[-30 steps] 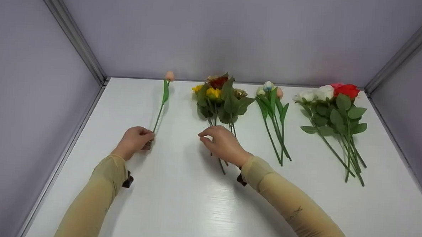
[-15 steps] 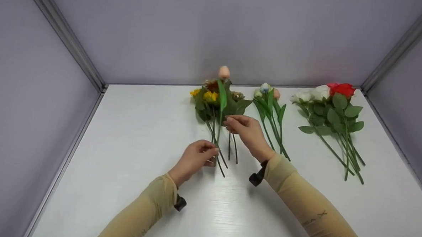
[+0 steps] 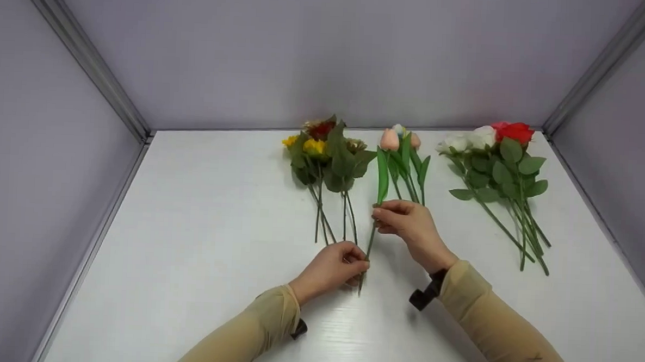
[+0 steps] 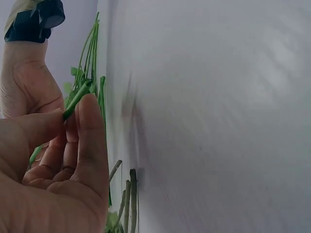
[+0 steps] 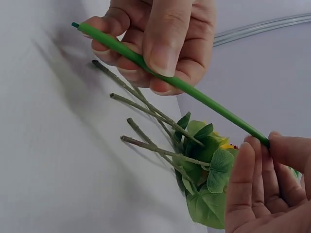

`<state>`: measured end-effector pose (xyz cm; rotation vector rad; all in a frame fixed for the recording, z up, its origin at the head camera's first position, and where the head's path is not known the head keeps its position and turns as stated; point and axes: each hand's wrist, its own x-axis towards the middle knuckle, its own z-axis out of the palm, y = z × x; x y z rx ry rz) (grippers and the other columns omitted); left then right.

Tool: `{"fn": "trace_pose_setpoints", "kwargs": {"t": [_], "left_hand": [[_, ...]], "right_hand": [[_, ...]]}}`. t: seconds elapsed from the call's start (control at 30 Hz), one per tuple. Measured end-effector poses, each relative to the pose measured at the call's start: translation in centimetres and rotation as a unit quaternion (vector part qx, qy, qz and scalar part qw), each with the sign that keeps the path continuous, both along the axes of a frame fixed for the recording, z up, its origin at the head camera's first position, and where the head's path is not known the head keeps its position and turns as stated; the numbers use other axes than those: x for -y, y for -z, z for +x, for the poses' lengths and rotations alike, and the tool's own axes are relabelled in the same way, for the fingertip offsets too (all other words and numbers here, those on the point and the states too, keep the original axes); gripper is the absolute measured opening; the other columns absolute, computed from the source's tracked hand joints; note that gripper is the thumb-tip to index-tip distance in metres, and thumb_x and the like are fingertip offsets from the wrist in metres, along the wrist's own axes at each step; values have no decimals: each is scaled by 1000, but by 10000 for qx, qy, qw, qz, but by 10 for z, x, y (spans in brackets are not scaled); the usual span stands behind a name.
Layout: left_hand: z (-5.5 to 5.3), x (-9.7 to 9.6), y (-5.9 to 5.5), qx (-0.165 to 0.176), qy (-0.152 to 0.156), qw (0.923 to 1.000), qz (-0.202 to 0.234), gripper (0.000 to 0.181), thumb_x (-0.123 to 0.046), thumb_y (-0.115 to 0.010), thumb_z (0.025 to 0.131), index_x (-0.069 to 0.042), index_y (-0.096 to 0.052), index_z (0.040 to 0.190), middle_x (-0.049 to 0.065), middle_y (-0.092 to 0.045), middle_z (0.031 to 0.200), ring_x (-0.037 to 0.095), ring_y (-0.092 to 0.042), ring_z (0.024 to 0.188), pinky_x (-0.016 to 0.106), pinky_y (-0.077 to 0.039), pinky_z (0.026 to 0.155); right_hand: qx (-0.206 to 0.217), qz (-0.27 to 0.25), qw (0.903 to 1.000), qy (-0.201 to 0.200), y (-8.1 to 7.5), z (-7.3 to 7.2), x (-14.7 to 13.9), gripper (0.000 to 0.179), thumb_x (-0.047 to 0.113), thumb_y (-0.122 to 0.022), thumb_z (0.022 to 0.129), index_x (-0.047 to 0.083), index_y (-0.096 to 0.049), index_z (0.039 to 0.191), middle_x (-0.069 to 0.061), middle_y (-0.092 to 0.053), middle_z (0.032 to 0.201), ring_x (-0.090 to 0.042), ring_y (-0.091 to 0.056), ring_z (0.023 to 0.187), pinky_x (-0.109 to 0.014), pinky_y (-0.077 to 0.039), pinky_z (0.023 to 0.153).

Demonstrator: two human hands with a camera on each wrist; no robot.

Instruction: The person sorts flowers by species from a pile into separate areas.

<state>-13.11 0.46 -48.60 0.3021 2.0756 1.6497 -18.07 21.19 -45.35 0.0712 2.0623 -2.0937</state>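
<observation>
Both hands hold one pink artificial tulip (image 3: 389,140) by its green stem (image 5: 209,103). My left hand (image 3: 334,268) pinches the stem near its lower end, whose tip sticks out past the fingers in the left wrist view. Higher up, just below the leaf, my right hand (image 3: 410,225) pinches the same stem between thumb and fingers. The flower head overlaps a small group of tulips (image 3: 415,141) in the head view. To the left lie the sunflowers (image 3: 314,147), yellow and dark red, their bare stems pointing toward the left hand.
White and red roses (image 3: 513,134) with leafy stems lie at the right on the white table (image 3: 207,208). A grey back wall (image 3: 328,56) and side walls enclose the table. Each wrist wears a black camera, one below the right hand (image 3: 423,297).
My left hand has carried the tulip from the left, across the sunflowers, to beside the other tulips. My right hand has moved right and now pinches the stem too.
</observation>
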Motion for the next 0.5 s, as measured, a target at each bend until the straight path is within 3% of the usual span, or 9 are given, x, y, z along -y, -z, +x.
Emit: {"fn": "trace_pose_setpoints", "kwargs": {"t": [0.3, 0.5], "left_hand": [[2, -15, 4, -24, -100, 9999, 112, 12, -17, -72, 97, -7, -69, 103, 2, -71, 90, 19, -71, 73, 37, -61, 69], [1, -21, 3, 8, -147, 9996, 247, 12, -16, -72, 97, -6, -68, 103, 2, -70, 90, 17, -70, 74, 35, -61, 68]], "right_hand": [[92, -203, 9995, 203, 5, 10, -7, 39, 20, -81, 91, -6, -69, 118, -23, -69, 113, -25, -71, 87, -41, -60, 84], [236, -283, 9991, 222, 6, 15, -9, 38, 18, -80, 91, -4, -68, 119, -18, -69, 109, -30, -71, 91, -42, -60, 86]]}}
